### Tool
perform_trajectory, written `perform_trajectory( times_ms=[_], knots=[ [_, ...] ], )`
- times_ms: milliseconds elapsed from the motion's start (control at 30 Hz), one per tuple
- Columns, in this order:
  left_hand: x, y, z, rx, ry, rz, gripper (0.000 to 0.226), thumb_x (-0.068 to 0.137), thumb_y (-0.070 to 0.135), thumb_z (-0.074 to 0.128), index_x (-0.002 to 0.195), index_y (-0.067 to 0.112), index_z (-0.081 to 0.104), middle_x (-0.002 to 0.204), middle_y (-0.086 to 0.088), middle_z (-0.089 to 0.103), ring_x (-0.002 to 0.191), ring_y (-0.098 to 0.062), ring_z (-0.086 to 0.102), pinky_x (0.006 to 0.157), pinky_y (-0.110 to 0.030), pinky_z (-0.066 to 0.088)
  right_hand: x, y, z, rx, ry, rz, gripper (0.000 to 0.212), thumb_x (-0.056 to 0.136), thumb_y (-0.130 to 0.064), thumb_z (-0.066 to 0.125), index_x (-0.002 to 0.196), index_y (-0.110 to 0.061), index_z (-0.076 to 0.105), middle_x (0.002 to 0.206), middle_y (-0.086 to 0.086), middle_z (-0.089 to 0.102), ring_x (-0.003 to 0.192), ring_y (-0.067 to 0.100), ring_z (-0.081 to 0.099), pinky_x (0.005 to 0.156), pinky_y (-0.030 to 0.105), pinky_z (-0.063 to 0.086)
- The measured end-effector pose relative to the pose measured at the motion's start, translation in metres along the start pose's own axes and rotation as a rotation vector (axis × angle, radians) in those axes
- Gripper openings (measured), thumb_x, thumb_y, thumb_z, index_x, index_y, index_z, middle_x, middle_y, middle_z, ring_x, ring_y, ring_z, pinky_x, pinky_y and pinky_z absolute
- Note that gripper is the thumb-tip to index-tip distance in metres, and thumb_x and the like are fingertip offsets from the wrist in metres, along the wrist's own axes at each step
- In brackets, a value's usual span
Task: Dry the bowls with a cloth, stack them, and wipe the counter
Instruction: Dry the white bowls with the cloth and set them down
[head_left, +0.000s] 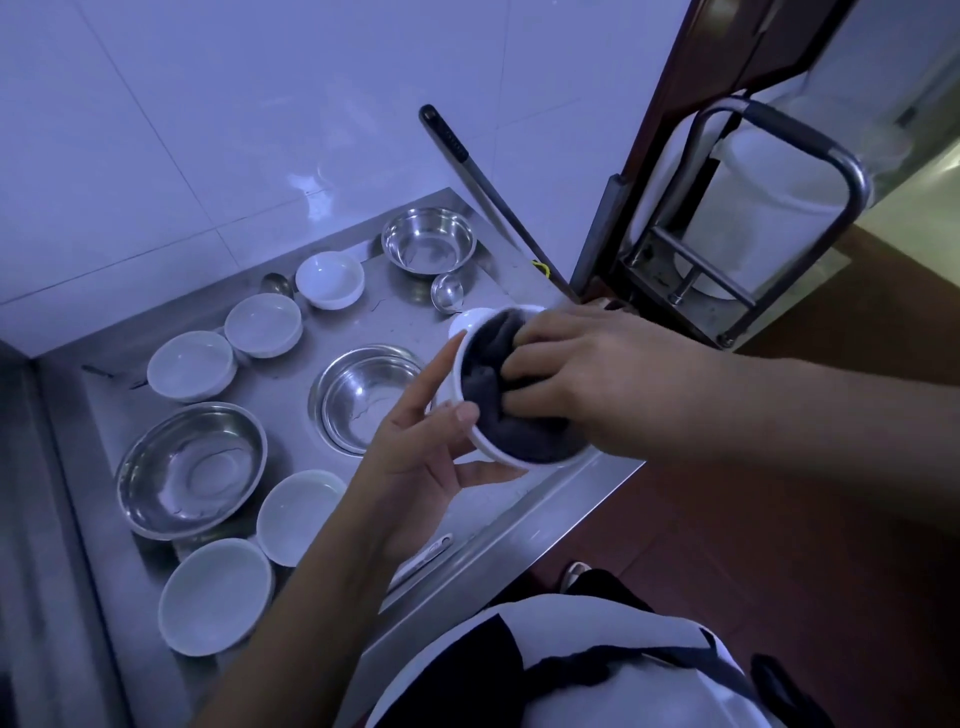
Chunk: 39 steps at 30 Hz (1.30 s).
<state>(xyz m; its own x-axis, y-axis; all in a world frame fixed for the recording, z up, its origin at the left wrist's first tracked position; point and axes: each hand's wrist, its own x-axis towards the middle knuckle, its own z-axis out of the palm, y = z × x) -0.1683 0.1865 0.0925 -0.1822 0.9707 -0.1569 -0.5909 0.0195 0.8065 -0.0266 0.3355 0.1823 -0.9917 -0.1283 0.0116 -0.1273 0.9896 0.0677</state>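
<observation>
White tiled wall, reddish-brown floor, dim bluish light.

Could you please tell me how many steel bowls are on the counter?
3: one at the back, one mid-counter that may be a nested stack, and one at the left.

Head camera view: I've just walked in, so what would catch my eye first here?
Probably the two hands at centre: the left hand holds a white bowl while the right hand presses a dark cloth inside it. Next, the steel counter beneath, dotted with white bowls and steel bowls, such as the wide steel bowl at left.
</observation>
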Motion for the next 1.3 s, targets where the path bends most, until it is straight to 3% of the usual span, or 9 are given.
perform_trajectory(
  times_ms=[100, 233, 400, 500, 600, 733, 900, 1067, 1300],
  knots=[
    [0.002, 0.002, -0.003, 0.043, -0.014, -0.072, 0.074, 0.073, 0.026, 0.070, 0.144, 0.036, 0.053, 0.136, -0.016, 0.063, 0.104, -0.034, 0.067, 0.077, -0.047, 0.059, -0.009, 0.013, 0.003, -0.198, -0.023, -0.128, 0.037, 0.081, -0.001, 0.056, 0.101, -0.029, 0.070, 0.108, -0.011, 0.067, 0.118, 0.023, 0.055, 0.108, 0.048, 0.033],
    [0.009, 0.008, -0.005, 0.073, 0.026, -0.113, 0.068, 0.077, 0.023, 0.070, 0.143, 0.032, 0.055, 0.137, -0.014, 0.064, 0.107, -0.035, 0.069, 0.077, -0.045, 0.059, -0.018, 0.026, 0.010, -0.192, 0.075, -0.128, 0.044, 0.081, 0.006, 0.064, 0.109, -0.027, 0.072, 0.110, -0.011, 0.069, 0.110, 0.021, 0.059, 0.102, 0.045, 0.033],
    [0.014, 0.006, -0.004, 0.025, 0.167, -0.072, 0.057, 0.085, 0.019, 0.065, 0.140, 0.033, 0.058, 0.136, -0.015, 0.063, 0.116, -0.041, 0.066, 0.078, -0.046, 0.059, -0.038, 0.019, 0.028, 0.114, 0.320, 0.207, 0.029, 0.091, -0.004, 0.067, 0.117, -0.015, 0.073, 0.118, -0.003, 0.071, 0.103, 0.028, 0.065, 0.090, 0.047, 0.047],
    [0.014, -0.004, 0.006, 0.027, 0.273, -0.028, 0.052, 0.090, 0.008, 0.069, 0.135, 0.033, 0.063, 0.119, -0.017, 0.069, 0.109, -0.036, 0.071, 0.076, -0.049, 0.061, -0.045, 0.005, 0.041, 0.295, 0.281, 0.372, 0.043, 0.080, 0.006, 0.068, 0.120, -0.009, 0.070, 0.123, 0.002, 0.069, 0.122, 0.024, 0.058, 0.107, 0.040, 0.042],
    [0.016, -0.017, 0.017, 0.039, 0.337, -0.015, 0.054, 0.091, 0.002, 0.068, 0.135, 0.033, 0.062, 0.099, -0.014, 0.074, 0.107, -0.037, 0.071, 0.083, -0.057, 0.060, -0.047, -0.010, 0.046, 0.408, 0.170, 0.474, 0.043, 0.083, -0.026, 0.060, 0.123, -0.012, 0.066, 0.127, 0.000, 0.065, 0.134, 0.016, 0.048, 0.114, 0.034, 0.034],
    [0.017, -0.029, 0.023, 0.100, 0.337, -0.035, 0.057, 0.089, 0.003, 0.071, 0.134, 0.038, 0.063, 0.104, -0.017, 0.073, 0.097, -0.032, 0.074, 0.082, -0.054, 0.061, -0.042, -0.012, 0.053, 0.347, 0.095, 0.631, 0.048, 0.082, -0.055, 0.061, 0.113, -0.020, 0.071, 0.111, -0.001, 0.066, 0.111, 0.024, 0.058, 0.093, 0.043, 0.047],
    [0.024, -0.038, 0.018, 0.091, 0.375, -0.027, 0.058, 0.090, 0.003, 0.069, 0.137, 0.036, 0.061, 0.095, -0.010, 0.072, 0.095, -0.023, 0.075, 0.081, -0.052, 0.062, -0.041, -0.019, 0.070, 0.470, 0.401, 0.813, 0.018, 0.086, -0.023, 0.062, 0.096, -0.013, 0.072, 0.097, 0.000, 0.071, 0.091, 0.026, 0.067, 0.072, 0.045, 0.055],
    [0.023, -0.042, -0.001, 0.040, 0.389, -0.077, 0.055, 0.093, 0.004, 0.065, 0.140, 0.032, 0.058, 0.099, -0.010, 0.072, 0.110, -0.028, 0.071, 0.086, -0.054, 0.060, -0.055, -0.016, 0.060, 1.342, 0.901, 1.217, 0.014, 0.098, -0.009, 0.061, 0.105, -0.009, 0.074, 0.098, 0.011, 0.074, 0.091, 0.018, 0.068, 0.084, 0.046, 0.060],
    [0.013, -0.054, -0.018, -0.028, 0.300, -0.120, 0.069, 0.078, 0.012, 0.071, 0.141, 0.034, 0.057, 0.105, -0.011, 0.063, 0.124, -0.042, 0.059, 0.082, -0.053, 0.060, -0.095, -0.026, 0.088, 1.466, 0.977, 1.535, 0.020, 0.100, -0.018, 0.060, 0.116, -0.014, 0.071, 0.111, 0.014, 0.074, 0.092, 0.030, 0.072, 0.071, 0.045, 0.059]
  ],
)
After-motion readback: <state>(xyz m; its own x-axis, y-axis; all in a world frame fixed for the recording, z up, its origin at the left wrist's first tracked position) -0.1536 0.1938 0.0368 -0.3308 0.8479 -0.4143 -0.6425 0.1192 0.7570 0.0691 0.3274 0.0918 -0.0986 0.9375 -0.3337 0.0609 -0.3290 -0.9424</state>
